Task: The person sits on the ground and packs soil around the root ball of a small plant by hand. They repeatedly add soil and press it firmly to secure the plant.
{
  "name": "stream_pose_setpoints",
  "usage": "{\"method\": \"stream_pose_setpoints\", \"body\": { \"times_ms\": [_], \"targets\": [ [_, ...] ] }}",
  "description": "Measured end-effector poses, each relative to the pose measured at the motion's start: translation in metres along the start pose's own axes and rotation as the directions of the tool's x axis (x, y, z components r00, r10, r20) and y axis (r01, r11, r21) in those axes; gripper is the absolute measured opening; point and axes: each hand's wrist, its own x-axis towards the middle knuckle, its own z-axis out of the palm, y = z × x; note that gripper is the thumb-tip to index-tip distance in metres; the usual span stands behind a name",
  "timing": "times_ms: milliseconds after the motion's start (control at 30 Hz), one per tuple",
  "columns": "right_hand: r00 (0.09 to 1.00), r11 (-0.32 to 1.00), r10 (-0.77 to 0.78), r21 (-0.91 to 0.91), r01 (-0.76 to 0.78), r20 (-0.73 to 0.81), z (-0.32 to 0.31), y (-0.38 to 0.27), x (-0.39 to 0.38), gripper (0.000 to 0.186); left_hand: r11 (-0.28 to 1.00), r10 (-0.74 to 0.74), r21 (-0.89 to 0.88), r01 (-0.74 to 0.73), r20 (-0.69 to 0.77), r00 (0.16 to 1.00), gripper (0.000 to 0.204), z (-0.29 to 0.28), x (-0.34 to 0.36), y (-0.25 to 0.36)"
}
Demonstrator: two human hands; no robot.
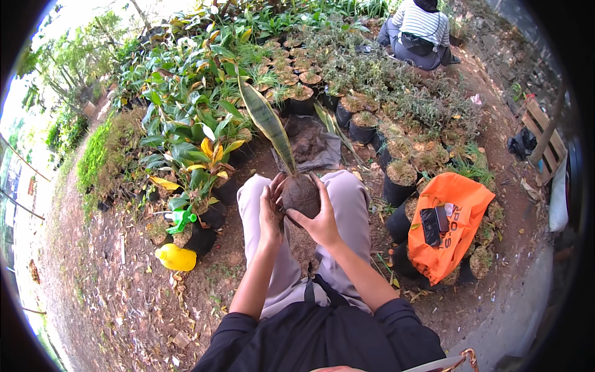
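Between my knees I hold a snake plant [268,119], its single long yellow-edged leaf pointing up and leaning left. Its base sits in a round brown root ball [302,194] that looks wrapped in fibre or thread. My left hand [270,209] is cupped against the left side of the ball, with soil on the fingers. My right hand [320,218] grips the right side, its thumb across the lower front. Just beyond my knees, a dark grey sheet [331,152] lies on the ground with loose soil [305,137] on it. More long leaves [333,126] lie at its right edge.
A yellow spray bottle [176,257] with a green head lies at the left beside leafy potted plants [186,139]. On the right, an orange bag [462,198] rests over pots, carrying a black phone [429,227]. Another person [423,31] crouches far right, near a wooden pallet [545,139].
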Motion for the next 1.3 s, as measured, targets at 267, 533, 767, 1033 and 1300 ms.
{"method": "stream_pose_setpoints", "body": {
  "times_ms": [267, 533, 767, 1033, 1300],
  "targets": [
    [0.969, 0.877, -0.246, -0.423, 0.228, 0.014, 0.005, 0.0, -0.001, 0.088, 0.885, -0.135, -0.417, 0.207, 0.194, 0.972, 0.063, 0.01, 0.005, -0.001],
    [0.964, 0.882, -0.25, -0.388, 0.266, 0.092, 0.003, -0.006, -0.008, 0.082, 0.923, -0.217, -0.317, 0.218, 0.037, 0.975, 0.043, -0.001, 0.005, -0.01],
    [0.97, 0.894, -0.203, -0.379, 0.239, 0.133, 0.006, -0.005, -0.005, 0.081, 0.914, -0.222, -0.354, 0.197, -0.031, 0.975, 0.04, -0.011, 0.006, -0.013],
    [0.955, 0.912, -0.178, -0.326, 0.25, 0.236, 0.005, -0.012, 0.011, 0.089, 0.935, -0.177, -0.33, 0.127, -0.127, 0.976, 0.038, 0.009, 0.006, 0.021],
    [0.95, 0.955, -0.139, -0.216, 0.203, 0.279, -0.002, 0.0, 0.064, 0.081, 0.987, -0.096, -0.137, 0.085, -0.078, 0.992, 0.039, 0.014, 0.057, 0.015]
  ]
}}
